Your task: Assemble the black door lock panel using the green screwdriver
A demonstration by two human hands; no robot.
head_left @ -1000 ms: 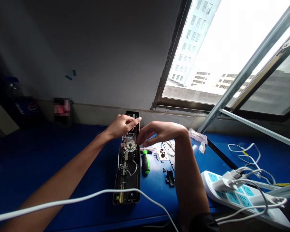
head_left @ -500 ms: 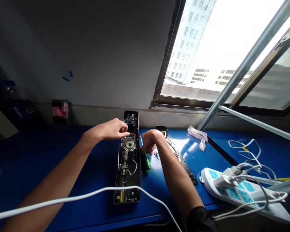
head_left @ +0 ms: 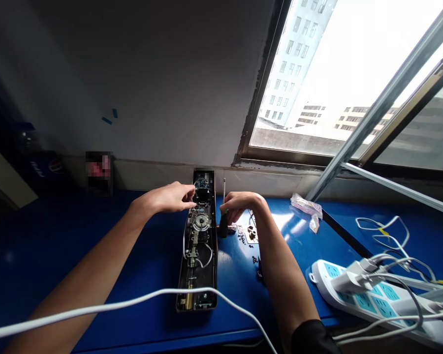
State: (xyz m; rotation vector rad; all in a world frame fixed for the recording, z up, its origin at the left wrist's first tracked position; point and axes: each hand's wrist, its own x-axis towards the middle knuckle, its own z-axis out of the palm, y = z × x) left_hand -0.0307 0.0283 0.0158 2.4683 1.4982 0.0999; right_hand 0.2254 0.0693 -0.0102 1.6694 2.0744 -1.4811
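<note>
A long black lock housing [head_left: 202, 260] lies open on the blue table, its round metal part, circuit boards and white wires exposed. At its upper left edge, my left hand [head_left: 177, 196] has its fingers pinched together over the housing; whatever is between the fingertips is hidden. My right hand [head_left: 239, 204], just right of the housing, is closed around a screwdriver [head_left: 223, 228] with a dark and green handle. The thin metal shaft points up, away from the housing. Small dark screws [head_left: 241, 239] lie scattered beneath the right wrist, near a flat metal plate [head_left: 251, 234] partly covered by my forearm.
A white power strip [head_left: 365, 300] with plugs and cables sits at the right. A crumpled plastic packet [head_left: 306, 205] lies near the window wall. In the foreground a white cable [head_left: 133, 303] crosses the view. A dark bottle [head_left: 44, 164] stands far left.
My right hand has raised the screwdriver from beside the housing, so its shaft now points upward. My left hand stays at the housing's upper left. The view has shifted slightly.
</note>
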